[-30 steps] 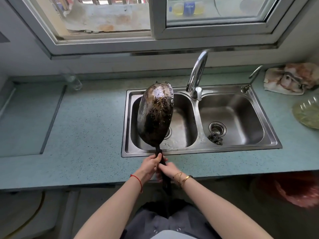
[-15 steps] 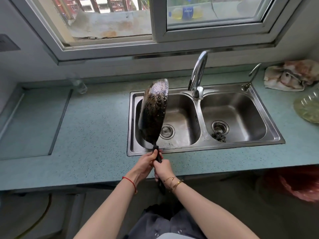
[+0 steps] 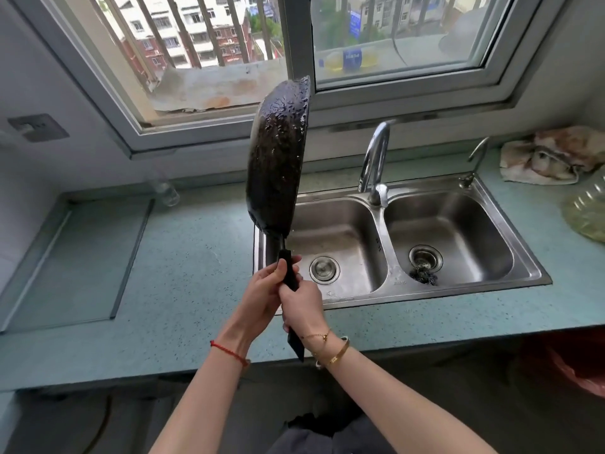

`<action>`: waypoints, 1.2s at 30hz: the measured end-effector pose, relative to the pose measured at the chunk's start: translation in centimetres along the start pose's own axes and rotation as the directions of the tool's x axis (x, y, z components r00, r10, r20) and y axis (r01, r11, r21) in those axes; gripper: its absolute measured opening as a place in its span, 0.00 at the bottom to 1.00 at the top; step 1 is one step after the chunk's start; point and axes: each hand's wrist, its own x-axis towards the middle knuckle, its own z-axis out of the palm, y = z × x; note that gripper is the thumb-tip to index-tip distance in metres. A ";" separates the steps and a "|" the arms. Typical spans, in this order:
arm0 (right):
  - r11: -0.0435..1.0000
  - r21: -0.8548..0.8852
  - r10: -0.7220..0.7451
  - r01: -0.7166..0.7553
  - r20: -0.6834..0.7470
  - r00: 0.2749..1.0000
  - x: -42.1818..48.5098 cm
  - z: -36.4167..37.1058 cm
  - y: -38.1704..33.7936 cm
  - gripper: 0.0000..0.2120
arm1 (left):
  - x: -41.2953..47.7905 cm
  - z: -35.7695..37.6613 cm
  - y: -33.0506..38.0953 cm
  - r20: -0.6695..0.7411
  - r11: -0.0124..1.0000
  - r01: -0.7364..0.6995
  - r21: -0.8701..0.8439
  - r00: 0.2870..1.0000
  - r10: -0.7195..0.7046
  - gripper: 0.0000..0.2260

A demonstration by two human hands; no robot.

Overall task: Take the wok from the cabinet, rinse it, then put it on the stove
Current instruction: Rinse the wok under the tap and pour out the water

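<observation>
Blackened and beaded with water, the wok point(image 3: 278, 155) stands almost on edge in the upper middle of the frame, its bowl rising in front of the window frame point(image 3: 299, 37) and its lower rim hanging above the left edge of the double sink point(image 3: 491, 290). Its long dark handle point(image 3: 288, 270) runs down toward the person, gripped by both hands near the centre of the frame. The likeliest trouble is a slip: the pan looks wet and top-heavy, held far out on the handle, so a loosened grip could let it twist or drop onto the speckled blue-green countertop point(image 3: 196, 273) or the sink rim. A swing could also knock the top rim against the window frame or the tap point(image 3: 375, 162), which stands just right of the pan. Drips may fall on the counter if it is carried off to the stove, which is not clearly in view, before draining. The left hand point(image 3: 262, 296) has its fingers curled tight round the handle, thumb up along it; the right hand point(image 3: 302, 306) clamps the handle just below, touching the left, fingers fully closed.
</observation>
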 end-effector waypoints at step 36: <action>0.996 0.087 -0.003 0.004 -0.005 1.000 -1.9 0.9 -3.5 0.13 | -0.8 0.6 2.8 0.057 0.999 -0.042 0.032 0.998 0.040 0.19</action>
